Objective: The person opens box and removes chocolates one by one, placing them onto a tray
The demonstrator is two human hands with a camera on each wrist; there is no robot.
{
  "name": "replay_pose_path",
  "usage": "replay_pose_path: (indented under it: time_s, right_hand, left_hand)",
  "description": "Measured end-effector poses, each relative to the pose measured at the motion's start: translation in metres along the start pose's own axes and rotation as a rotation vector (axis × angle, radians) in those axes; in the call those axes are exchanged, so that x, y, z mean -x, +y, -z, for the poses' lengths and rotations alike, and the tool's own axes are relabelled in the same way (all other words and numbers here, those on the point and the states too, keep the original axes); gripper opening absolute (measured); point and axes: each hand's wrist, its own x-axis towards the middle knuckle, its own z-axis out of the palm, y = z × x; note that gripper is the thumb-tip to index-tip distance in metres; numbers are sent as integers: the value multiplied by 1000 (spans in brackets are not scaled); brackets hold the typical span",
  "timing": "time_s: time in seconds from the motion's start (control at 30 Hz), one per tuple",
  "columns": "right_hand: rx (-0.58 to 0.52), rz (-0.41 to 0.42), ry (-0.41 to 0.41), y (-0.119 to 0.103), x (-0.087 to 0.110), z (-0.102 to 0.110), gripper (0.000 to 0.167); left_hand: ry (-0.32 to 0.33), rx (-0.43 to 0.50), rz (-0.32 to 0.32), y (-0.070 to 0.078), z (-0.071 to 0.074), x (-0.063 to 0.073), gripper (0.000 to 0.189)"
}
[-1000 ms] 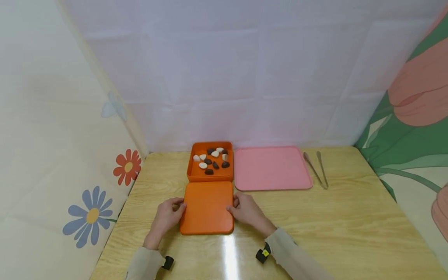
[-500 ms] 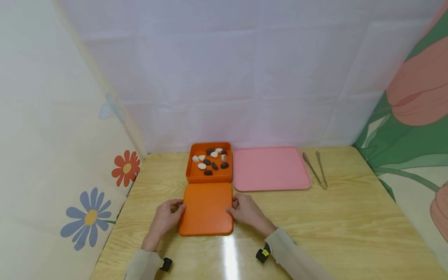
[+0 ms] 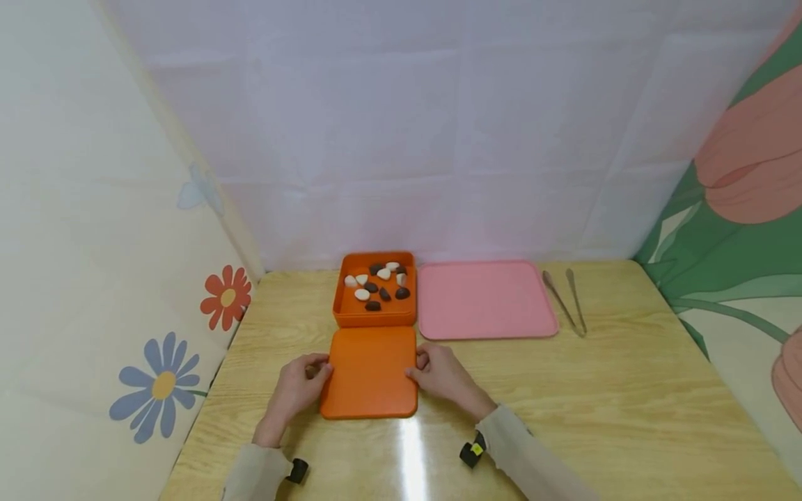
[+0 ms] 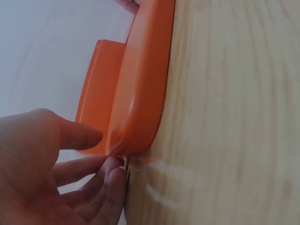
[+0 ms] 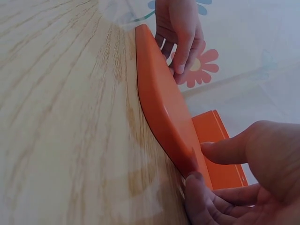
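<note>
**Square orange lid [image 3: 370, 372] gripped from both sides**

Left to right, my head view shows the left hand [image 3: 299, 381] pinching the lid's left edge. The lid rests on the desk [image 3: 601, 410] between both hands, neither clearly nearer; being roughly square, it shows no clear long axis. It is plain and smooth, with rounded corners, just in front of an orange box [image 3: 376, 320] holding dark and white pebbles [image 3: 362, 295]. The right hand [image 3: 443, 376] pinches its right edge. Beyond lie a pink tray [image 3: 487, 299] and tongs [image 3: 565, 307].

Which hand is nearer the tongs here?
The right. The right hand is at the lid's right edge, left of the tongs; the left hand is at the lid's left edge, farther left of them.
</note>
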Motion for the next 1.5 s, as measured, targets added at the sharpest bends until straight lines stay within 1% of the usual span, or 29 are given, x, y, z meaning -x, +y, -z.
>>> replay_pose_path:
  time_s: [0.2,0.37,0.47,0.53,0.6,0.77,0.87,0.97,1.03,1.23,1.5]
  right_hand:
    - [-13,-26,-2,2,-1,1,33]
    - [-28,-41,-8,5,-2,3,43]
    - [-38,-38,-13,5,-1,5,44]
    - [-39,-36,-18,6,-1,7,45]
    - [-37,-23,-17,6,0,9,46]
    - [-26,10,-1,7,3,15,52]
    - [-27,8,12,6,3,20,50]
    - [-23,6,30,4,3,25,46]
    - [-14,7,43,3,2,28,44]
    - [-20,10,61,4,1,38,39]
    - [-35,-5,78,8,0,53,43]
  left_hand:
    - [-18,14,14,1,2,-3,32]
    - [-31,39,5,4,5,-6,35]
    - [-32,54,-16,7,6,-10,37]
    - [-29,44,-40,10,6,-12,39]
    - [-29,27,-79,12,6,-15,40]
    - [-17,-77,-215,18,5,-23,41]
    - [0,-129,-301,21,2,-26,43]
    - [17,-153,-361,24,0,-30,46]
    - [28,-166,-381,25,-1,-31,48]
    - [62,-171,-412,31,0,-33,50]
    - [108,-214,-472,33,-1,-36,54]
